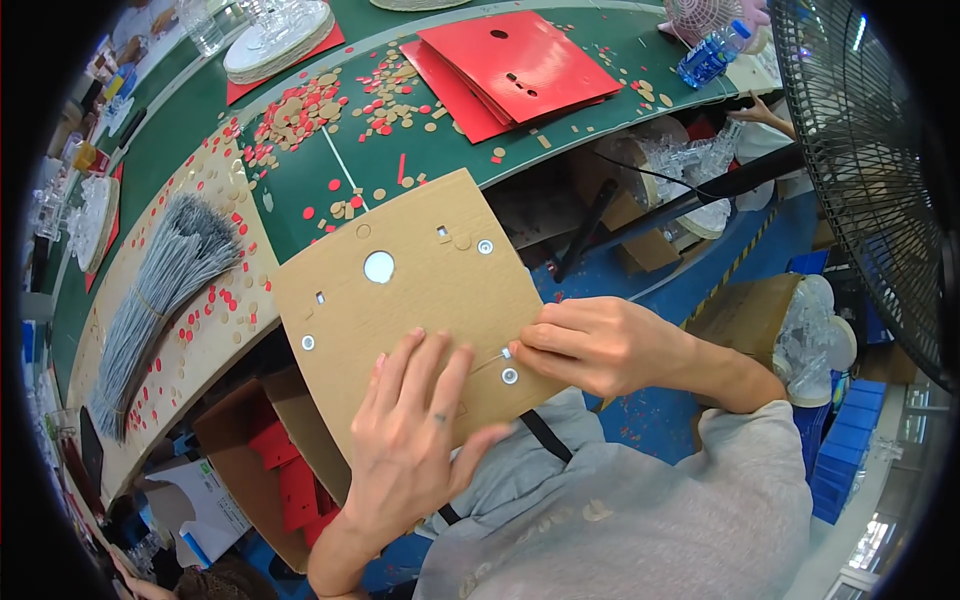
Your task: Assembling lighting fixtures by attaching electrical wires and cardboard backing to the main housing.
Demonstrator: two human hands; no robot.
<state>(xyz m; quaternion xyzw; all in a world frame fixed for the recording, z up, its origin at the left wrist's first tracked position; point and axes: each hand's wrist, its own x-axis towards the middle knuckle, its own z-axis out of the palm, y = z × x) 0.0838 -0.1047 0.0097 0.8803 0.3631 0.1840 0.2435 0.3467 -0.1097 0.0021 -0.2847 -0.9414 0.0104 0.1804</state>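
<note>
A brown cardboard sheet (400,275) lies tilted over my lap against the table edge. It has one large round hole, small rectangular slots, and white round fasteners (485,247) near its corners. My left hand (405,430) rests flat on its lower part, fingers stretched out, holding nothing. At the sheet's right edge, the fingertips of my right hand (585,345) pinch together beside a small slot (506,354) and a fastener (510,376). A thin pale line runs from those fingertips across the cardboard; what they hold is too small to make out.
On the green table (300,190) lie a bundle of grey wire ties (165,290), red and brown cut-outs (300,115), and folded red sheets (520,70). A water bottle (712,55) stands far right, near a fan (870,150). An open carton (225,430) holds red pieces below.
</note>
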